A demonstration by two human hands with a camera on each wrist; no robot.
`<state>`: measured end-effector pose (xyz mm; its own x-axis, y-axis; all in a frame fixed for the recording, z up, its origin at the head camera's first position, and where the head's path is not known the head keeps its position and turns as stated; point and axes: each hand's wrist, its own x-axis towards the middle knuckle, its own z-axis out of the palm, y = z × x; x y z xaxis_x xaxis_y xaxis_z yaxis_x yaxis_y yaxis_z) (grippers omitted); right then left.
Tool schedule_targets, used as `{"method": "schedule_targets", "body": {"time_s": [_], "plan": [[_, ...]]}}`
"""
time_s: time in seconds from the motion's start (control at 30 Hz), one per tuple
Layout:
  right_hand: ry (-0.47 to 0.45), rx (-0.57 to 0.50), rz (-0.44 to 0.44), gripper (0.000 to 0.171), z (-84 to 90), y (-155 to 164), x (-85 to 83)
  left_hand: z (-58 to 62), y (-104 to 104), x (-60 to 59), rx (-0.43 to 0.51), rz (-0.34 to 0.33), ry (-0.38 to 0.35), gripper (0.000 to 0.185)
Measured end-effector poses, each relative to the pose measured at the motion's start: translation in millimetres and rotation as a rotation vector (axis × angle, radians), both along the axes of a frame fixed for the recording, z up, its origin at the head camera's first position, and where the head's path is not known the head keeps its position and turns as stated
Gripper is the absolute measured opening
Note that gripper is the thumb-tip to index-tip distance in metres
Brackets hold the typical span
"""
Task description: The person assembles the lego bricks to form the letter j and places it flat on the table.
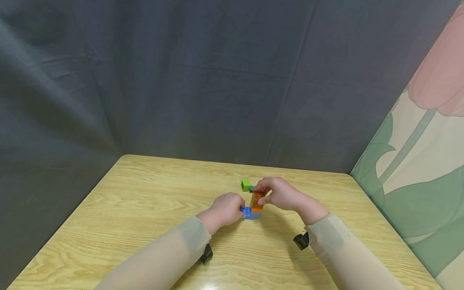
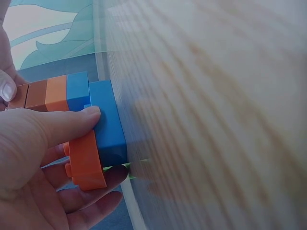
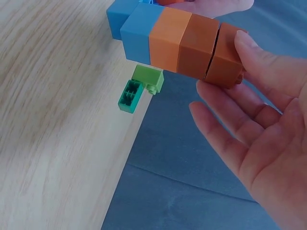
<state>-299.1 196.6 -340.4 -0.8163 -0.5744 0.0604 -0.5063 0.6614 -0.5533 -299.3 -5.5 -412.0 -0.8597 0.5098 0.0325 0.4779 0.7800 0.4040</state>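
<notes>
- While the head view looks down on the table (image 1: pixel 145 209), the brick stack (image 1: pixel 256 202) stands near the table's middle: a blue base (image 1: pixel 248 212), then orange, then brown on top. The left hand (image 1: pixel 226 208) curls round the base from the stack's left; the right hand (image 1: pixel 280 194) pinches the stack's top from its right. A light green brick (image 1: pixel 245 185) and a darker green bit (image 1: pixel 251 188) lie just behind the stack, loose.
- Judging by this, the column is already several bricks high and joined, while the two green pieces are not yet on it; whether they belong there I cannot tell.
- From the left wrist, the left hand (image 2: pixel 43 158) shows its grip plainly: thumb (image 2: pixel 72 122) pressed on the blue base (image 2: pixel 108 124), fingers curled beneath, with an orange brick (image 2: pixel 85 160) held against the base's near side. The head view hides that brick behind the hand. The column (image 2: pixel 48 93) runs off the base toward a fingertip (image 2: pixel 7 88) of the other hand.
- From the right wrist, the right hand (image 3: pixel 254 129) is mostly spread, fingers nearly straight, thumb (image 3: pixel 268 60) and fingers (image 3: pixel 225 96) nipping only the end brown brick (image 3: pixel 225 60). A seam shows between that brick and the next, so it looks not fully pressed home. Both green pieces (image 3: pixel 141 86) sit beside the stack, studs and hollow underside visible, which the head view does not resolve.
</notes>
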Motion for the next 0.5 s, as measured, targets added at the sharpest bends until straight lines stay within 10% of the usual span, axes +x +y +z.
{"method": "schedule_targets", "body": {"time_s": [0.5], "plan": [[-0.019, 0.005, -0.031, 0.031, -3.7, 0.5, -0.4, -0.7, -0.2, 1.9, 0.002, 0.001, 0.014, 0.011]]}}
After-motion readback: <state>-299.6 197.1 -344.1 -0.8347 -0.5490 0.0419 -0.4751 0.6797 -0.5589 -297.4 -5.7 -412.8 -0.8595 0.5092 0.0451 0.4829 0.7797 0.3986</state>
